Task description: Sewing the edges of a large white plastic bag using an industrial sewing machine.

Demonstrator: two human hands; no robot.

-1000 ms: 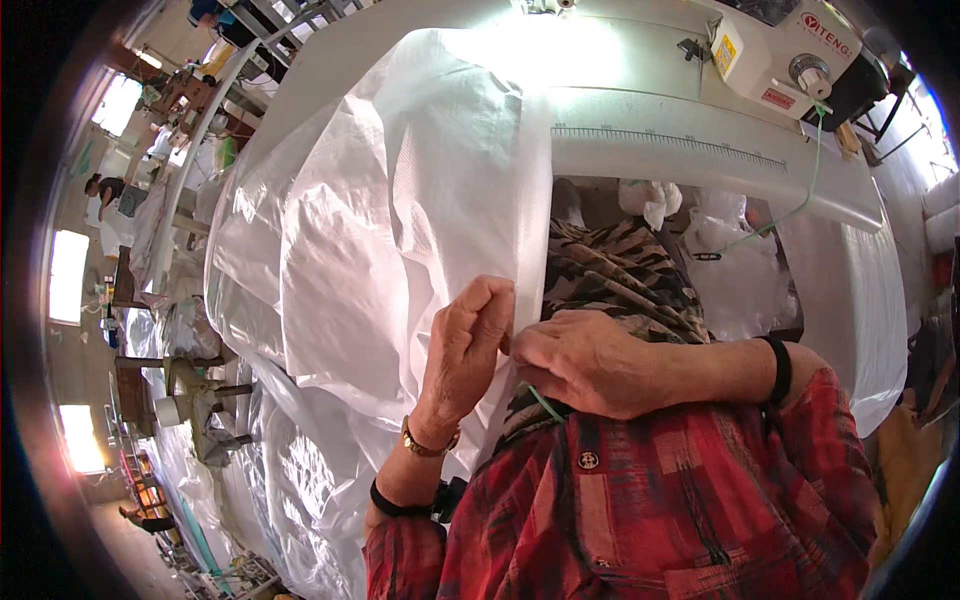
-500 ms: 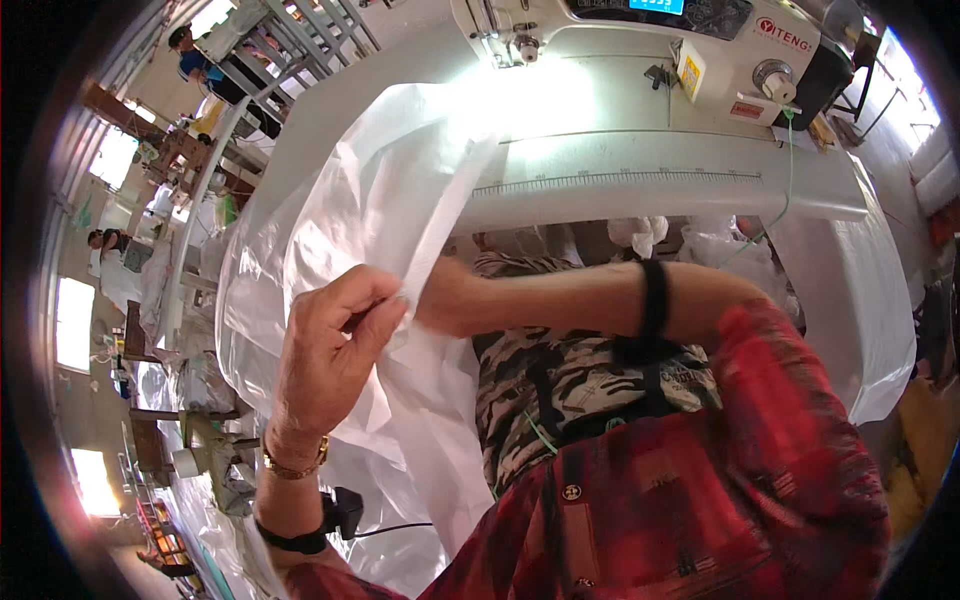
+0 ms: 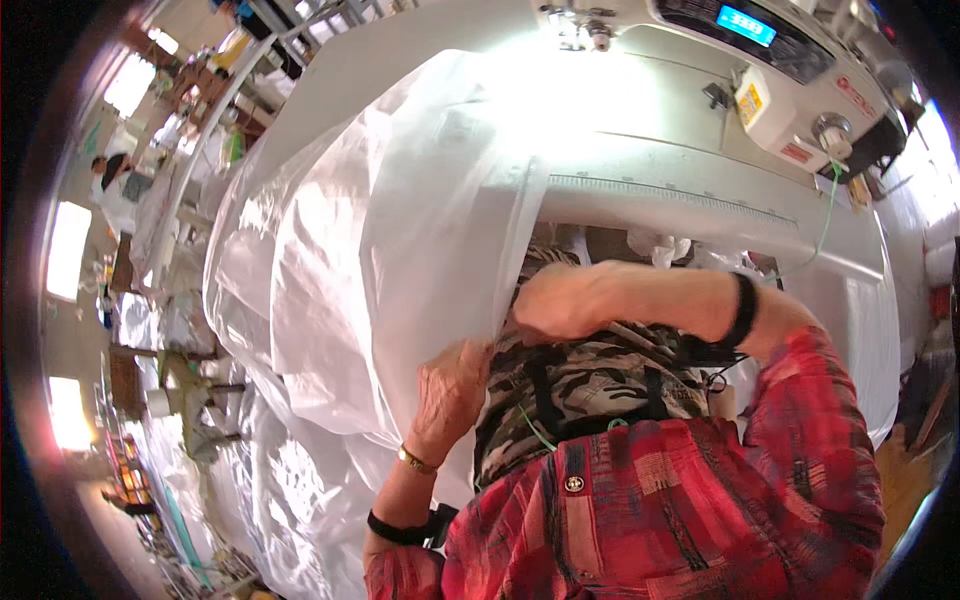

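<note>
A large white translucent sheet point(image 3: 420, 200), thin and film-like, spreads from beneath the sewing machine head down toward my lap. My left hand point(image 3: 452, 392) is closed on its near edge, with the thumb and fingers pinched together. Just to the right, my right hand point(image 3: 560, 302) curls at the same edge, above my camouflage-patterned lap cloth point(image 3: 590, 385). Its fingertips are turned away, but the hand looks closed on the sheet. The sewing machine point(image 3: 790, 100) stands at the far right with its lamp lit over the sheet's far end.
A printed ruler point(image 3: 670, 190) runs along the table's near edge. Green thread point(image 3: 828, 215) hangs from the machine. More white sheeting point(image 3: 290, 480) heaps at the lower left. Behind it lie metal rails, workbenches and a person point(image 3: 118, 180) at the far left.
My left hand has come down and right along the sheet's edge. My right hand has come out from behind the sheet. The sheet lies more spread, and the view has shifted.
</note>
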